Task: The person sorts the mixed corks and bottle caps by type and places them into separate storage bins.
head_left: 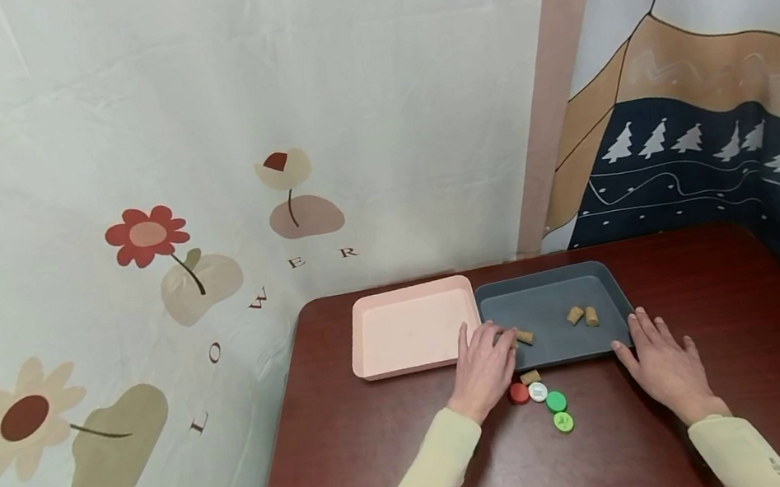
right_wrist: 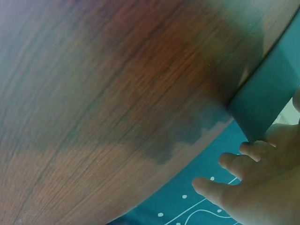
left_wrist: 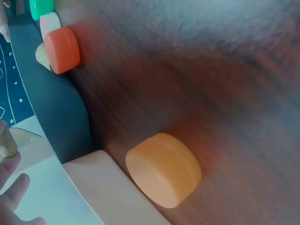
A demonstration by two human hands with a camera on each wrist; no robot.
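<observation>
At the left end of the grey tray (head_left: 548, 300), the left hand (head_left: 481, 368) pinches a cork (left_wrist: 7, 141); the right hand (head_left: 665, 363), relaxed and spread, touches the other end

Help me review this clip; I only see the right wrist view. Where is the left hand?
Observer: The left hand is over the near left corner of the dark tray.
Operator: Any corks toward the tray's other end?
Observer: Yes, two corks sit close together toward the right side.
Operator: And caps on the table?
Observer: The left wrist view shows an orange cap beside the pink tray.
</observation>
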